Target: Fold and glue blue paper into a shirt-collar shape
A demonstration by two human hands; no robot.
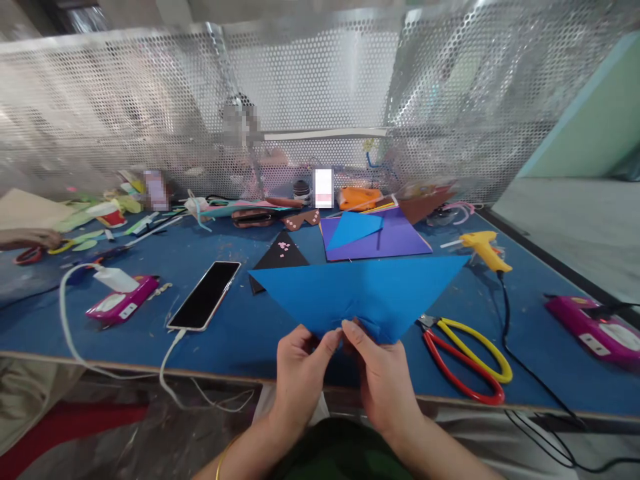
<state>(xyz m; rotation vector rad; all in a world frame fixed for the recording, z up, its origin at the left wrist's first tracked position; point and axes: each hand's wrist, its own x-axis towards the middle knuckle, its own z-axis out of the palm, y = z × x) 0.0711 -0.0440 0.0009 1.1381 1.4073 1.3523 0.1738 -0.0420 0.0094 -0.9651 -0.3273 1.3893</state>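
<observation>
A blue sheet of paper [320, 287] with a long straight top edge is held up in front of me, narrowing toward my hands. My left hand [303, 367] pinches its lower part, thumb on the near side. Close beside it, my right hand [383, 370] grips the same lower part, and the two thumbs almost touch. The paper is creased and bunched above the thumbs; its bottom and most of my fingers behind it are hidden. Just beyond the paper lies a black paper triangle [283, 257] with small pink bits on it.
Purple paper [405, 237] carries a smaller blue piece [355, 228] behind. To the right are red-and-yellow-handled cutters [470, 360], a yellow glue gun [483, 250] and a magenta power strip [595, 327]. A cabled phone [207, 293] and another power strip [123, 303] lie left. At far left, another person's hand [33, 238] rests near scissors.
</observation>
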